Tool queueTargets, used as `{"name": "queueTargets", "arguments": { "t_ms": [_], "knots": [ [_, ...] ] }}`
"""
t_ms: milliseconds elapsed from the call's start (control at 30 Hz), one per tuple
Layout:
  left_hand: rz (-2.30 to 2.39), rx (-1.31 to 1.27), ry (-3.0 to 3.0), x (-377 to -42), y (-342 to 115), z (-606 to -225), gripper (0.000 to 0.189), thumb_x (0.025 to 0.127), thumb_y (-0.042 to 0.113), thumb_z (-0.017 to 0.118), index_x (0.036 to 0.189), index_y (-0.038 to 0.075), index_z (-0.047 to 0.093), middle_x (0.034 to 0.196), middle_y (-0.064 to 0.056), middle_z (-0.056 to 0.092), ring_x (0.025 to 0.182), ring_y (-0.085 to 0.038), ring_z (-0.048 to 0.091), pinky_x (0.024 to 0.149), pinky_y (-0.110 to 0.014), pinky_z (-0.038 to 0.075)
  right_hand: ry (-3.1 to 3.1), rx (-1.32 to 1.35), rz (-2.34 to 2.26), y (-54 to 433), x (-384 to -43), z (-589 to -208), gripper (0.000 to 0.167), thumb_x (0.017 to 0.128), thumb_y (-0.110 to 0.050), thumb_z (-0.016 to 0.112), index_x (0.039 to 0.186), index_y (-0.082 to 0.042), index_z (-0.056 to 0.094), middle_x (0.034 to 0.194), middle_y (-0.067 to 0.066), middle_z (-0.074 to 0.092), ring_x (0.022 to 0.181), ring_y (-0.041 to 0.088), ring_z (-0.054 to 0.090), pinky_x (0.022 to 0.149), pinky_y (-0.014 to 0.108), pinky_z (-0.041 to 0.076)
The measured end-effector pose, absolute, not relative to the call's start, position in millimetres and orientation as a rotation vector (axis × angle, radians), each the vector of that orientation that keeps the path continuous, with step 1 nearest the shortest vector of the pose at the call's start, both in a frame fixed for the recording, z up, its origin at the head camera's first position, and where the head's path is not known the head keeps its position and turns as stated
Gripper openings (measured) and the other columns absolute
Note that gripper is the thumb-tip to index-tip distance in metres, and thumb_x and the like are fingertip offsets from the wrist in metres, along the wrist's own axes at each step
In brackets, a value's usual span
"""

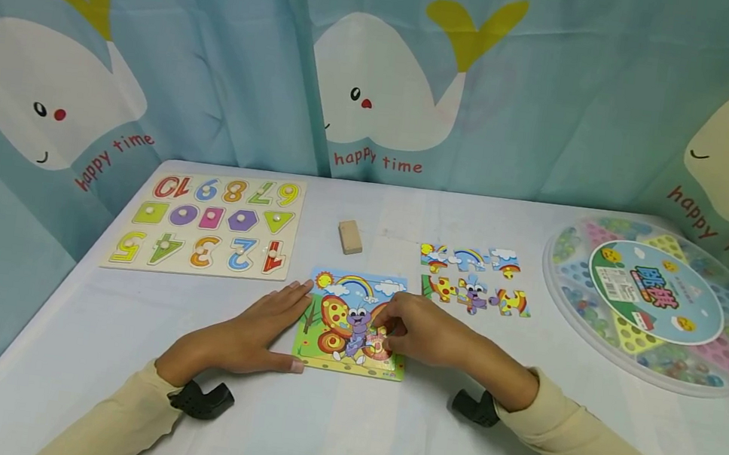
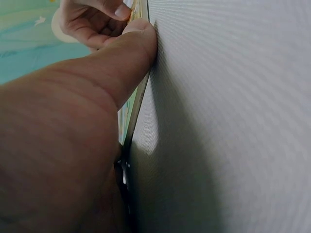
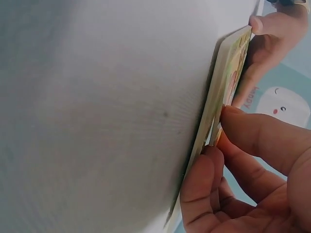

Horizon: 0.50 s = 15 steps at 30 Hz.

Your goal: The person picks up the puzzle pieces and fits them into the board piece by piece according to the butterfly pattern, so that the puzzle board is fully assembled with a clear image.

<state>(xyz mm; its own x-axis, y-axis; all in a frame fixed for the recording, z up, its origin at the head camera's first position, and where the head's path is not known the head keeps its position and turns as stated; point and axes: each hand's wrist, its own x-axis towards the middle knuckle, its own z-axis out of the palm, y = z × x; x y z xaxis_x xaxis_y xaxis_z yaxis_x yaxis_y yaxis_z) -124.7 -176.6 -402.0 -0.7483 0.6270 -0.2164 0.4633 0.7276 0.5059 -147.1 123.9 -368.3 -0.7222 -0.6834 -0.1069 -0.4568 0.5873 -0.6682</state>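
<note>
A square butterfly jigsaw board (image 1: 320, 364) lies flat on the white table. My left hand (image 1: 238, 337) rests at its left side, fingers stretched along the upper left edge and thumb by the lower left corner. Over the right half of the board, my right hand (image 1: 433, 332) pinches a jigsaw piece (image 1: 376, 340) between thumb and fingers. In the right wrist view that piece (image 3: 216, 132) stands tilted, slightly raised off the board; the fingers hide part of it. More loose jigsaw pieces (image 1: 471, 294) lie in two rows beyond the right hand.
A wooden number-and-shape board (image 1: 215, 220) lies at the back left. Behind the jigsaw sits a small wooden block (image 1: 350, 237). On the right is a round clear case of beads (image 1: 657, 294). A whale-print curtain (image 1: 242, 53) hangs behind the table.
</note>
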Motion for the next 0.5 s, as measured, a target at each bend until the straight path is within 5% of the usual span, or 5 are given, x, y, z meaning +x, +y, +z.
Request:
{"name": "queueTargets", "arguments": {
  "t_ms": [500],
  "knots": [
    [0.620, 0.849, 2.554, -123.7, -176.0, -400.6, 0.100, 0.087, 0.053, 0.066, 0.156, 0.008, 0.011, 0.163, 0.002, -0.004, 0.147, -0.017, -0.007, 0.118, -0.043, 0.004, 2.475, -0.934, -0.827, 122.8, -147.5, -367.1, 0.018, 0.085, 0.000, 0.072, 0.102, -0.004, 0.071, 0.094, -0.001, 0.058, 0.082, 0.014, 0.055, 0.070, 0.024, 0.050]
  ]
}}
